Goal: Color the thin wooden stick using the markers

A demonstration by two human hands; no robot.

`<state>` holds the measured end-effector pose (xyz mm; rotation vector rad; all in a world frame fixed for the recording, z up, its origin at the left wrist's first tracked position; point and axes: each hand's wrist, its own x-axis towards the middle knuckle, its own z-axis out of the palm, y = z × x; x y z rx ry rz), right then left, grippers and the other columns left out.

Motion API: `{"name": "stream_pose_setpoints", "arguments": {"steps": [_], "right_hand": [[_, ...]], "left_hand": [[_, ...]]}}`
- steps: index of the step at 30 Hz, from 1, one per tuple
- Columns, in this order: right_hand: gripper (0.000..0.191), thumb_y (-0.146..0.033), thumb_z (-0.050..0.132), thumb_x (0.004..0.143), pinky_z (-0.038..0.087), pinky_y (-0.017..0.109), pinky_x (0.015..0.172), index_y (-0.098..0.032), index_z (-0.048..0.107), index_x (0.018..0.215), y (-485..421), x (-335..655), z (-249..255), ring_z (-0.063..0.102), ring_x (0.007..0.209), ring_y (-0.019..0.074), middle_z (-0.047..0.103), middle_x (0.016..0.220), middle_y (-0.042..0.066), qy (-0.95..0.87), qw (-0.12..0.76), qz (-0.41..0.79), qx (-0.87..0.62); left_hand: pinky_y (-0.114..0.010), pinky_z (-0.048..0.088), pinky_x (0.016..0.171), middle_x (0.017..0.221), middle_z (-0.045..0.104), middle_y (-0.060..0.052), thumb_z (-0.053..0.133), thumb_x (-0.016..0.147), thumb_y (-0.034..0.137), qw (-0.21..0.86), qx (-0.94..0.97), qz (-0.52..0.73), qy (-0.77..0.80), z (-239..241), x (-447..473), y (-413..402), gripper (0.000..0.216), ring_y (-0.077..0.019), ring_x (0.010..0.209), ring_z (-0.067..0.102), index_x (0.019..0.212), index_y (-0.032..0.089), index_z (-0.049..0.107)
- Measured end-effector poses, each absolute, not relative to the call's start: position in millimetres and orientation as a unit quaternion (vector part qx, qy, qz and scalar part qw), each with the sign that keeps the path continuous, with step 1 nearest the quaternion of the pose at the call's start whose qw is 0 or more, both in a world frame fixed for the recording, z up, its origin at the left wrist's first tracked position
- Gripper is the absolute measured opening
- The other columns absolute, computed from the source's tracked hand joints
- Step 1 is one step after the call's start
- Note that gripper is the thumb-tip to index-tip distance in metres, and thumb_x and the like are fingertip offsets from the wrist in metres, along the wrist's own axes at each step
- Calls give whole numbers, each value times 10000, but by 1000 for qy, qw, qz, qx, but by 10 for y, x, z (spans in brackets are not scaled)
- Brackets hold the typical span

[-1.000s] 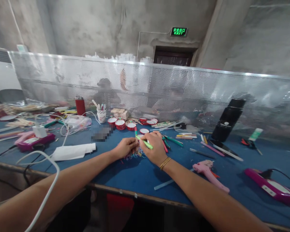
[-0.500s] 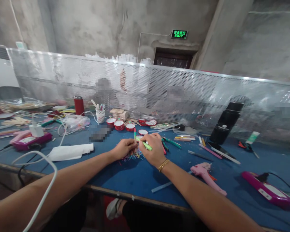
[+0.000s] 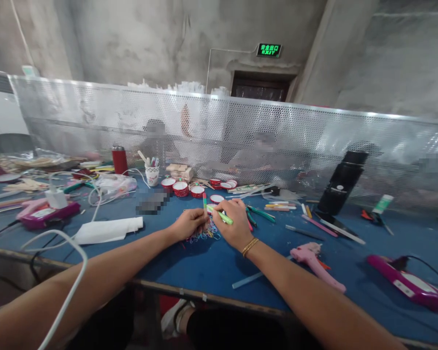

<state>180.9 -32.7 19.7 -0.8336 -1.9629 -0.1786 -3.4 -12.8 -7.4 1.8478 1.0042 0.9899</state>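
My right hand [image 3: 234, 222], with a gold bracelet at the wrist, is closed round a light green stick [image 3: 222, 215] that pokes out over the knuckles. My left hand [image 3: 189, 222] is curled with its fingertips pinched right beside the right hand, above a small heap of thin coloured rubber bands [image 3: 204, 235] on the blue table [image 3: 211, 265]. What the left fingers pinch is too small to name. A red and green stick [image 3: 205, 200] lies just behind the hands.
Red-rimmed round lids [image 3: 181, 187], a paper cup of pens [image 3: 152, 174], a red flask [image 3: 119, 159], a pink glue gun [image 3: 316, 265], magenta tools [image 3: 410, 287], a black bottle [image 3: 343, 187], white folded paper [image 3: 107, 229] and cables. A perforated metal screen [image 3: 314, 141] backs the table; people sit behind it.
Both hands stay together over the rubber bands with only slight finger shifts. The view has swayed a little.
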Motion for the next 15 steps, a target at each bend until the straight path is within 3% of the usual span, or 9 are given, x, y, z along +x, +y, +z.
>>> {"name": "stream_pose_setpoints", "arguments": {"steps": [15], "right_hand": [[91, -263, 548, 893, 313, 352, 925, -232, 586, 816, -340, 1804, 196, 580, 780, 163, 658, 753, -24, -812, 475, -68, -332]], "left_hand": [[-214, 329, 435, 549, 547, 24, 557, 810, 622, 394, 730, 390, 401, -34, -18, -154, 479, -93, 456, 468, 709, 153, 556]]}}
